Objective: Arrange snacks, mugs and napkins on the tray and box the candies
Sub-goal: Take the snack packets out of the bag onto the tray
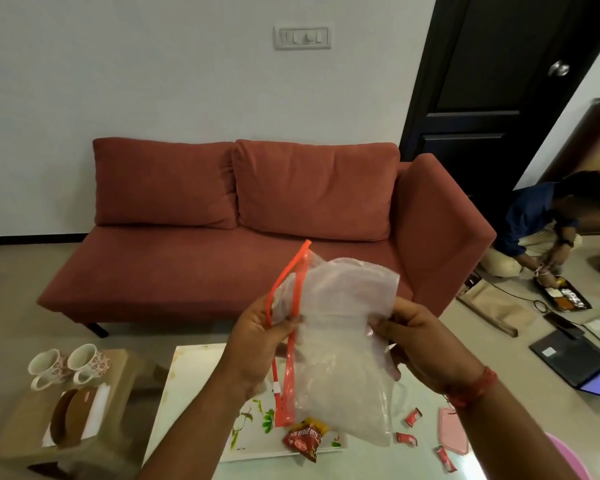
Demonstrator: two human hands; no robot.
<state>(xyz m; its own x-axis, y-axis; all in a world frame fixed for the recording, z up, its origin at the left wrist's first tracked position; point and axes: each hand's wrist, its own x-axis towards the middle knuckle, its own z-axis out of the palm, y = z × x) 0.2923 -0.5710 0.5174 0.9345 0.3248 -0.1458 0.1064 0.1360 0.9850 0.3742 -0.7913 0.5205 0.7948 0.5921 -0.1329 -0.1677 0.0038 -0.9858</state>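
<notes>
Both hands hold the zip bag up over the bench; task looks barely begun.

Left hand point(257, 344) pinches the orange zip edge, right hand point(421, 344) grips the far side of the clear zip bag point(343, 341), mouth partly open. Tray point(194, 386) lies on the bench below w/ only a red snack packet point(303, 439) at its near edge. Candies point(413, 417) loose on the bench at right, near a pink box point(452, 429), not boxed yet. Two mugs point(68, 365) and napkins point(99, 407) sit on a side stool point(21, 431) at left, not yet moved to the tray.
</notes>
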